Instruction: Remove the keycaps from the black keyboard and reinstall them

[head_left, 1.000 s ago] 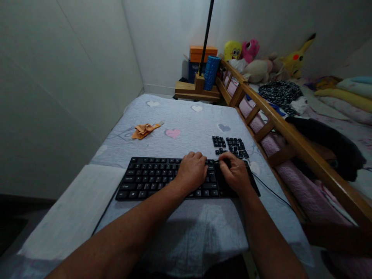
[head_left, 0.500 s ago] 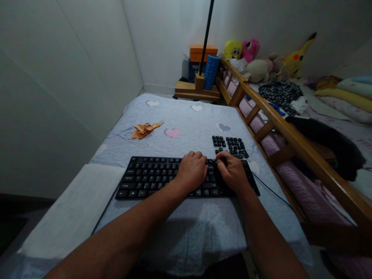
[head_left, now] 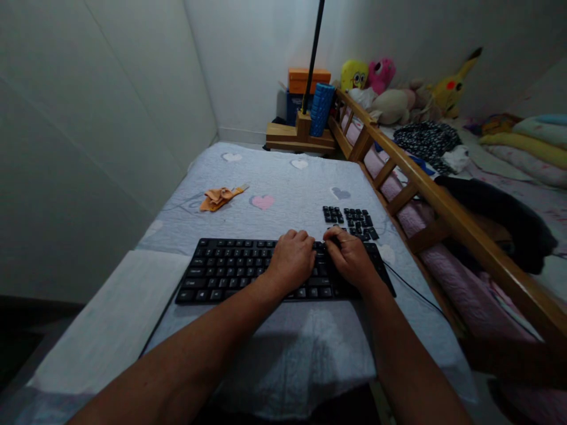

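Keyboard [head_left: 234, 265]: main keys on, right end bare | loose keys [head_left: 357, 218] beyond | left hand [head_left: 292, 257], right hand [head_left: 351, 257]: I can't tell my grip

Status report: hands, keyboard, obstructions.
Left hand on keyboard. Right hand curled over its right part, grip unclear. Loose keycaps just beyond; orange cloth farther off.

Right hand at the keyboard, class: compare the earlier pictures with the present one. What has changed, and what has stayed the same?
The right hand has shifted a little to the left, along the far edge of the keyboard; whether its fingers grip anything is hidden. The left hand, keyboard, loose keycaps and orange cloth stayed put.
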The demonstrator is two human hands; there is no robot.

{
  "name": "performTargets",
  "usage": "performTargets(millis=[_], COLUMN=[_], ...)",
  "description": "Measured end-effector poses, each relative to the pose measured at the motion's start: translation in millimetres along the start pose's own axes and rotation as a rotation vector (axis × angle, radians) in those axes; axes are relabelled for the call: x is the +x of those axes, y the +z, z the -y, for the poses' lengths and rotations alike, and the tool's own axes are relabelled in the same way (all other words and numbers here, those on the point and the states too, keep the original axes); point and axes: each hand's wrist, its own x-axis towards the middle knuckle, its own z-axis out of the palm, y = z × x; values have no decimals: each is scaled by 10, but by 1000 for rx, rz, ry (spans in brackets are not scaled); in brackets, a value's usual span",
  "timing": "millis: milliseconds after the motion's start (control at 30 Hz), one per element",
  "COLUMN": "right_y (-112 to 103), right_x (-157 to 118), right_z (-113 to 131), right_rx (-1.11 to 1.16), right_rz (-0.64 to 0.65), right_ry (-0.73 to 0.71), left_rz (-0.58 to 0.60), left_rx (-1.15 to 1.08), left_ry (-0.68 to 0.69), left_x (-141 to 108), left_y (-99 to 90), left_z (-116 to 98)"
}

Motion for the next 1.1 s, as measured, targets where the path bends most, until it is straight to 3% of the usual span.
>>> performTargets(millis=[367,733,1100], right_y=[-14,8,29], right_x=[-46,-7,-42], right_z=[-20,-14,-36], right_rx=[122,55,75], right_rz=[-121,-83,-148], right_ry=[231,96,206], left_rz=[6,12,6], left_rx=[1,2,-8], left_ry=[-8,-10,-7], left_x=[-1,-1,-5], left_y=[-14,-22,-10], left_z=[-6,-13,-8])
